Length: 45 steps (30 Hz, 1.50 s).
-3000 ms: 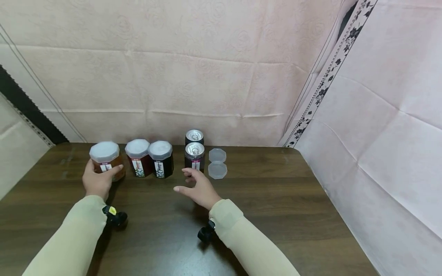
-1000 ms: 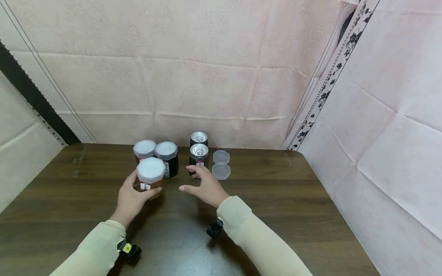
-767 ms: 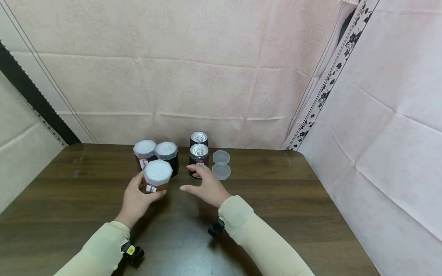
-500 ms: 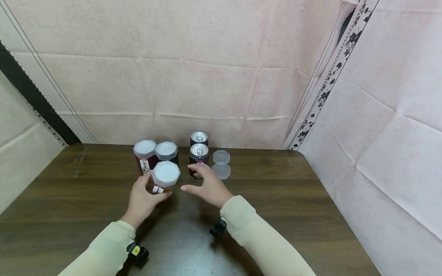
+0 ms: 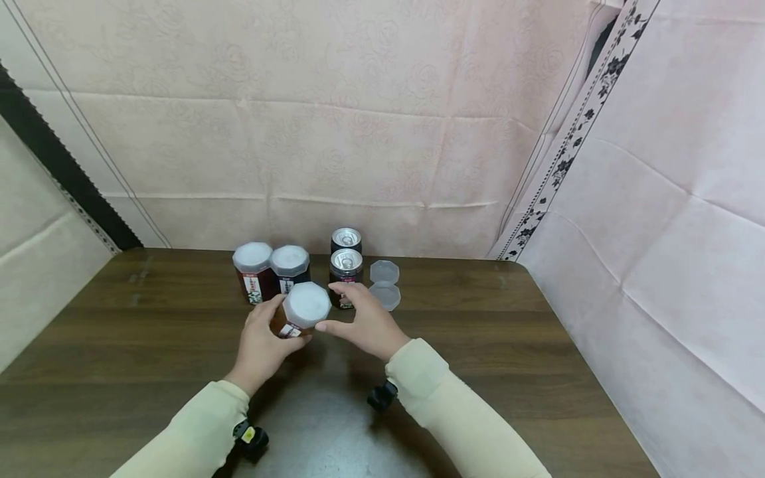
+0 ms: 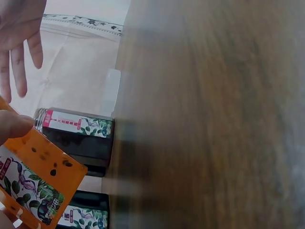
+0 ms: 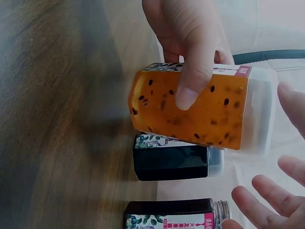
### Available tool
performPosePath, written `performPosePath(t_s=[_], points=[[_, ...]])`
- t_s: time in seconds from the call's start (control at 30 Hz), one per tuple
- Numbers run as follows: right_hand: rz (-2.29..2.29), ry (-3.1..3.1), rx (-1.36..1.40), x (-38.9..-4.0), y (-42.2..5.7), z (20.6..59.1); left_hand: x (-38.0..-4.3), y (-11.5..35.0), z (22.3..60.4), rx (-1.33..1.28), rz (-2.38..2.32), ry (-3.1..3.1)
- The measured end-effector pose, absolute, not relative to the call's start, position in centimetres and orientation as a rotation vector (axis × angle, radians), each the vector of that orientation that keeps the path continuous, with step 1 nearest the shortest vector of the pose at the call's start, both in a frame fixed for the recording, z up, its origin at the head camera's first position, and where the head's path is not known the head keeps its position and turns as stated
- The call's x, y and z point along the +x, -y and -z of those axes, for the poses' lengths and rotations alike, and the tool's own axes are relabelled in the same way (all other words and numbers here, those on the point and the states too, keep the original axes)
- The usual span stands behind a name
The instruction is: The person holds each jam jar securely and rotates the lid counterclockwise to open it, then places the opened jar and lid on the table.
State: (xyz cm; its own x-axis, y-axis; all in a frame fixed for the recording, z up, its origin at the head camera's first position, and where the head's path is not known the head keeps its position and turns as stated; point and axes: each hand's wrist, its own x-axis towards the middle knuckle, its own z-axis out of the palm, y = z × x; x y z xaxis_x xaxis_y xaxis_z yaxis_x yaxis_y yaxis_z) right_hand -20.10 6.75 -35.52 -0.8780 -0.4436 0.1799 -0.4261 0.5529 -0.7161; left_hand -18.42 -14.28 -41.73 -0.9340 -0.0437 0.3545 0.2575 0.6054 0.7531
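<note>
Wooden table (image 5: 508,372): left hand (image 5: 259,344) grips seeded-jam jar (image 7: 214,109), likely for uncapping; spread right hand (image 5: 370,323), three o'clock, should grasp its octagonal lid (image 5: 307,305).

Your brown table (image 5: 508,358) catches a glare (image 5: 343,425) near you; creased pinkish cloth (image 5: 358,146) hangs behind it, a floral border (image 5: 562,166) slanting down on your right.

Black-specked orange jar (image 7: 207,114), brown grained table (image 5: 478,345), pinkish floral backdrop (image 5: 335,133)
</note>
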Motion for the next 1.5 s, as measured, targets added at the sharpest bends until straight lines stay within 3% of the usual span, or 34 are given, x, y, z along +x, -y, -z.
performPosePath(t_s=[1.5], points=[[0.929,-2.917,-0.614,-19.6,-6.5,34.7,-17.8,10.5,41.6,-0.214,1.135,2.54]])
